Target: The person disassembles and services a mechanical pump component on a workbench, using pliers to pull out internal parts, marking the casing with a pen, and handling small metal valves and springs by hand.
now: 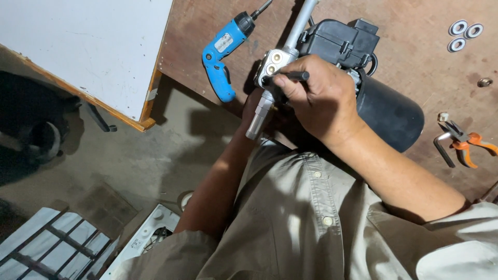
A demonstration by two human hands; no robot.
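Silver valve block (pixel 274 62) overhangs brown workbench (pixel 415 67) edge.

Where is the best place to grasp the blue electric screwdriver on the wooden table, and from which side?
Probably grip the blue electric screwdriver at its handle, the lower angled part, coming from the table's left edge. The handle lies free there, while the bit end points toward the metal assembly and right hand.

Valve block (pixel 275 61) bright smooth metal; motor housing (pixel 389 111) matt black; bench (pixel 415 57) worn wood.
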